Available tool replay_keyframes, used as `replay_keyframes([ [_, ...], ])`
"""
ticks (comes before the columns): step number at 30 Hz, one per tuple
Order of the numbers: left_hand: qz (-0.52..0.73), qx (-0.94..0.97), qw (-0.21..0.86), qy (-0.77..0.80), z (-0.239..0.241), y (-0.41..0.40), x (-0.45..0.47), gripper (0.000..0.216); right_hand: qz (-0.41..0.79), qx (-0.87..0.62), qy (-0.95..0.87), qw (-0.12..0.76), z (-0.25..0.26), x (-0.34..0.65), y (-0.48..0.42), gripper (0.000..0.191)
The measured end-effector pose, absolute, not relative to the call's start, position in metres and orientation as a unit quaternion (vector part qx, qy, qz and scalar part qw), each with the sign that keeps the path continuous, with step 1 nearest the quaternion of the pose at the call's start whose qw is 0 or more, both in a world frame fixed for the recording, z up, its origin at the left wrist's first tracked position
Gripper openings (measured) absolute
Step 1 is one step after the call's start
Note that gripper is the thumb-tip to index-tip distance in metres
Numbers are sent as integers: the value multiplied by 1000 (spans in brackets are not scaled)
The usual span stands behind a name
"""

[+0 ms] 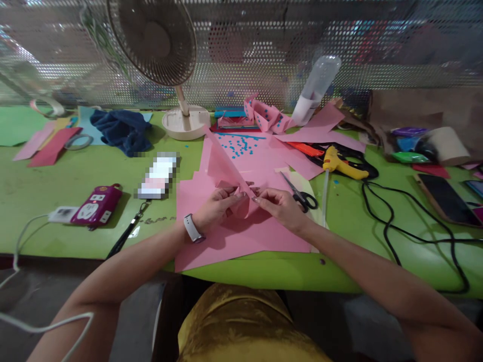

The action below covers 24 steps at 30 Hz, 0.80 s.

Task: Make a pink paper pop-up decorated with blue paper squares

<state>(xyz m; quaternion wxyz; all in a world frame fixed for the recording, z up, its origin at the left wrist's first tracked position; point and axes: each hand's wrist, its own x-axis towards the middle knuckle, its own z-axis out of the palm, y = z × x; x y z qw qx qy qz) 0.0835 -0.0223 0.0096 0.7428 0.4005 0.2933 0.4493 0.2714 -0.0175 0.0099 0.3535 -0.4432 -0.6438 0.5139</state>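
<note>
A folded piece of pink paper rises from between my hands, its long point slanting up and to the left. My left hand, with a white watch at the wrist, pinches the fold's lower end with closed fingers. From the other side my right hand pinches the same fold, fingertips nearly meeting the left's. Both hands rest over a large flat pink sheet on the green table.
Scissors lie just right of my right hand, a yellow glue gun with black cable beyond. A desk fan, blue cloth, pink paper shapes, a clear bottle, a phone and a magenta pouch stand around.
</note>
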Motion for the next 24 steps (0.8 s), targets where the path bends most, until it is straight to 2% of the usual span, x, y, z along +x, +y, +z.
replay_keyframes([
  [18,453,409,732,302,10,-24,84,20,503,-434,-658,355,9,271,-17,27],
  [24,442,419,730,311,12,-24,83,27,499,-437,-662,348,6,273,-16,27],
])
